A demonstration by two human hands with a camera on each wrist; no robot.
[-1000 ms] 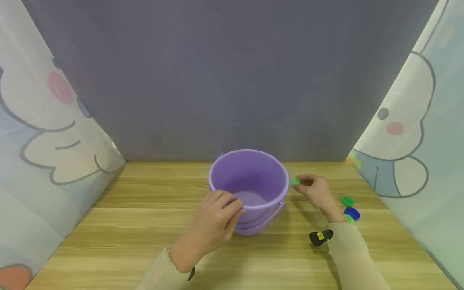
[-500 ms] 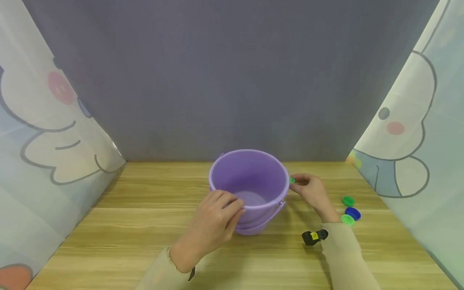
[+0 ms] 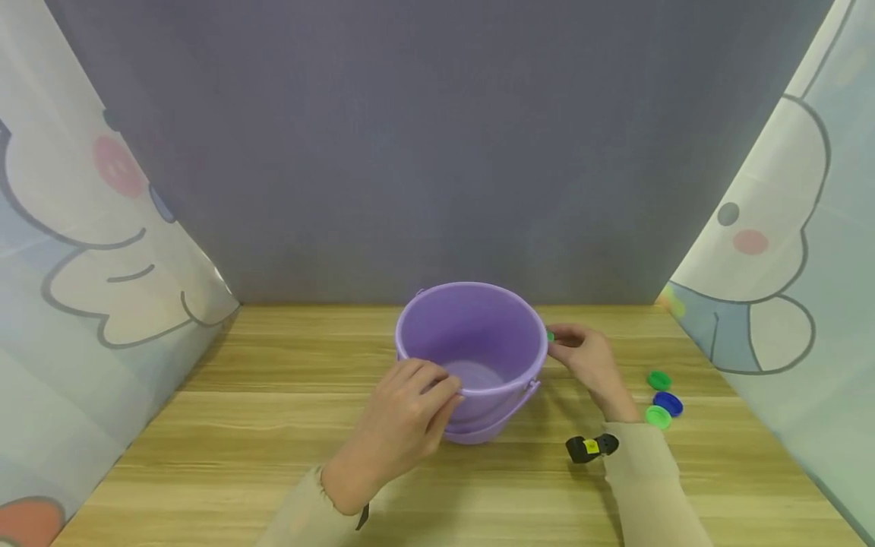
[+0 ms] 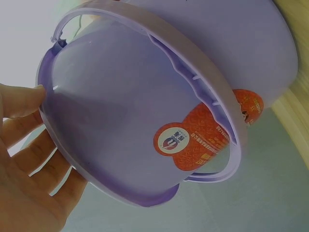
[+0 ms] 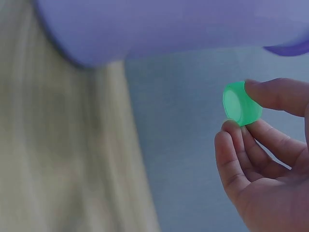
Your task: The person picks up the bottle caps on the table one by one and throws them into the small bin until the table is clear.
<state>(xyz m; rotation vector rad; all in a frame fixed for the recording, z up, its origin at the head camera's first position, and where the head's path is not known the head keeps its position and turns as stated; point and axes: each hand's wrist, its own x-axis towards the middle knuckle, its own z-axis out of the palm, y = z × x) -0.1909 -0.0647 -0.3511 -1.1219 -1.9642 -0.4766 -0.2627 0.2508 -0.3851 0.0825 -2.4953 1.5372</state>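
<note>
A purple bucket (image 3: 472, 414) with its handle hanging down stands upright on the wooden table. My left hand (image 3: 405, 406) grips its near rim; the left wrist view shows the thumb on one side of the rim and the fingers on the other. Just right of the bucket, my right hand (image 3: 584, 361) pinches a small green bottle cap (image 5: 245, 106) between thumb and fingers. In the head view the rim hides part of this cap. Off to the right lie a dark green cap (image 3: 659, 381), a blue cap (image 3: 668, 403) and a light green cap (image 3: 658, 417).
The wooden table (image 3: 205, 456) ends at a grey back panel (image 3: 437, 152). Cartoon-printed cloths (image 3: 137, 228) close off both sides. A red label (image 4: 205, 133) is on the bucket's outside, partly behind the handle (image 4: 203, 63).
My right hand has moved slightly left with the green cap, bringing it up to the bucket's rim. The light green cap on the table is now uncovered. My left hand stays put.
</note>
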